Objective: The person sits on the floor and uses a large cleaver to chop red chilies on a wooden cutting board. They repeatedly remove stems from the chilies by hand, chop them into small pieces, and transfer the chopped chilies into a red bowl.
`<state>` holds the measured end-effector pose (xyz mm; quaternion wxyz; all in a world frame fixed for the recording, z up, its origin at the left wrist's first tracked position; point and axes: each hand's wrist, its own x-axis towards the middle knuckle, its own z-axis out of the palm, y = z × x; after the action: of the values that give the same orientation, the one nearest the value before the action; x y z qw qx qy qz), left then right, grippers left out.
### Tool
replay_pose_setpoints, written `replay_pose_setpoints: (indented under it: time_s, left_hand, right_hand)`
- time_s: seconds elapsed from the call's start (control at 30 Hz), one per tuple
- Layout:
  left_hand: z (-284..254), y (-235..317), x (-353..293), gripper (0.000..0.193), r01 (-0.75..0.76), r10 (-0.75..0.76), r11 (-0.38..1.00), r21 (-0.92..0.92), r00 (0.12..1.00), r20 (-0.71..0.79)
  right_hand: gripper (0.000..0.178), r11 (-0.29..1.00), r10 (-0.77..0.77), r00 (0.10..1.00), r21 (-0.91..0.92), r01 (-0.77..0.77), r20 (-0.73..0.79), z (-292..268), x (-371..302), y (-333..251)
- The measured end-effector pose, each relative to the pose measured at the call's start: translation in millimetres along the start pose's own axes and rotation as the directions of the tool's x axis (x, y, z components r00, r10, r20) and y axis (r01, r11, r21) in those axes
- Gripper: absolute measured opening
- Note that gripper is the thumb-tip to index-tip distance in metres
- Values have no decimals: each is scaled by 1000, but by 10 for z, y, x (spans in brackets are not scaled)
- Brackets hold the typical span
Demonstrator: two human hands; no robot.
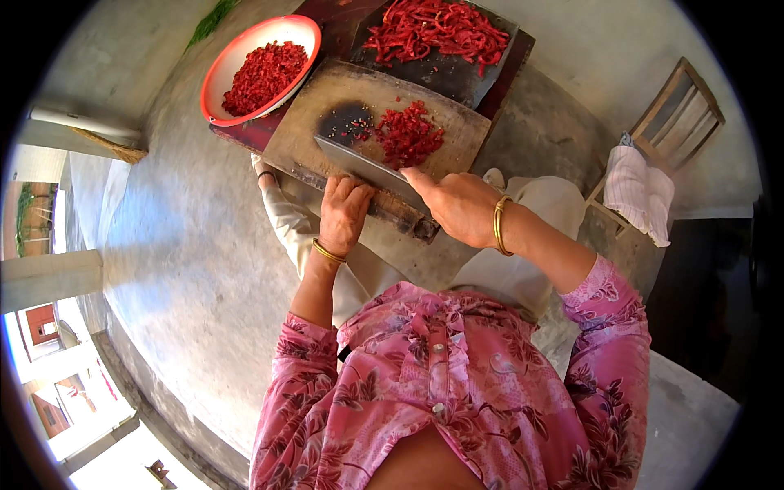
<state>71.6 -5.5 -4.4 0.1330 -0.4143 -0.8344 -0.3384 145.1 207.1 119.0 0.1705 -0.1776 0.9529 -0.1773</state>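
Observation:
In my right hand [465, 206] is a cleaver [357, 166], its broad grey blade slanting over the near part of a thick wooden chopping board [306, 122]. The handle is hidden inside my closed fingers. Just beyond the blade lies a pile of chopped red chili peppers [410, 135], with pale seeds scattered on a dark, wet patch to its left. My left hand [345, 211] has its fingers curled over the board's near edge, close to the blade but apart from the chilies.
A white basin with a red-orange rim [214, 90] holds chopped chilies at the far left. Behind the board, a dark tray [457, 80] carries long red chili pieces. All stand on a dark red low table [237, 137]. At right is a wooden chair [682, 114] with a pale cloth [637, 189].

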Motion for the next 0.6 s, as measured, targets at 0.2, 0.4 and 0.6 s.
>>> replay_pose_setpoints:
  time_s: [0.2, 0.4, 0.6]
  left_hand:
    - [15, 74, 19, 19, -17, 17, 1000, 6, 999, -28]
    - [19, 103, 38, 14, -33, 34, 999, 35, 999, -34]
    - [61, 71, 153, 10, -5, 6, 1000, 12, 1000, -14]
  right_hand:
    - [66, 997, 28, 995, -74, -21, 92, -58, 38, -192]
    - [65, 999, -19, 999, -28, 18, -38, 181, 84, -34]
    - [56, 985, -36, 949, 147, 85, -312, 258, -44, 242]
